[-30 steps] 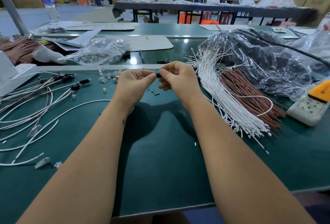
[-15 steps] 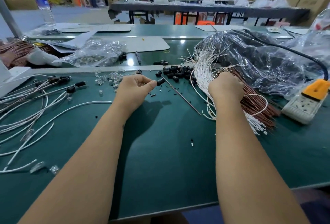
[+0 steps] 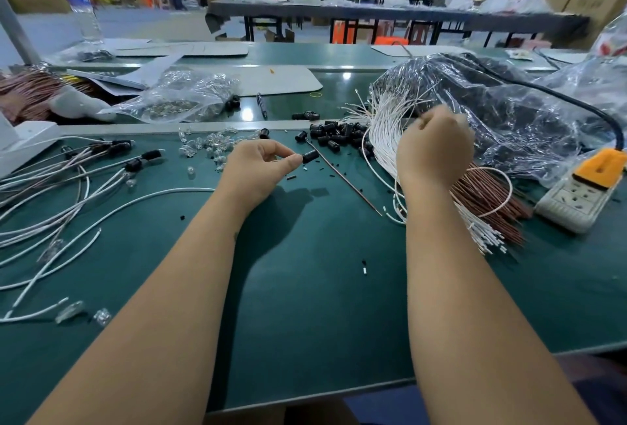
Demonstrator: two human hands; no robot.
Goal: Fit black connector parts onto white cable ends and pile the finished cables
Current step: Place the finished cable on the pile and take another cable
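My left hand point(image 3: 259, 167) pinches a black connector part point(image 3: 310, 156) between thumb and forefinger, low over the green table. A brown wire point(image 3: 342, 178) runs from that part across the mat to the right. My right hand point(image 3: 434, 150) is over the bundle of white cables point(image 3: 383, 139), fingers curled around thin white strands; the grip itself is blurred. Loose black connector parts point(image 3: 336, 134) lie in a heap behind the hands. Finished cables with black ends point(image 3: 112, 156) are piled at the left.
Clear small parts point(image 3: 210, 148) are scattered at the back middle. A crumpled plastic bag point(image 3: 509, 112) lies behind the cables, with brown wires point(image 3: 488, 200) under them. A power strip point(image 3: 580, 194) sits at the right, a bag of parts point(image 3: 183, 99) beyond the divider.
The hands were together a second ago. My right hand has gone right to the white cable bundle and has lifted within it. My left hand stays put with the black part.
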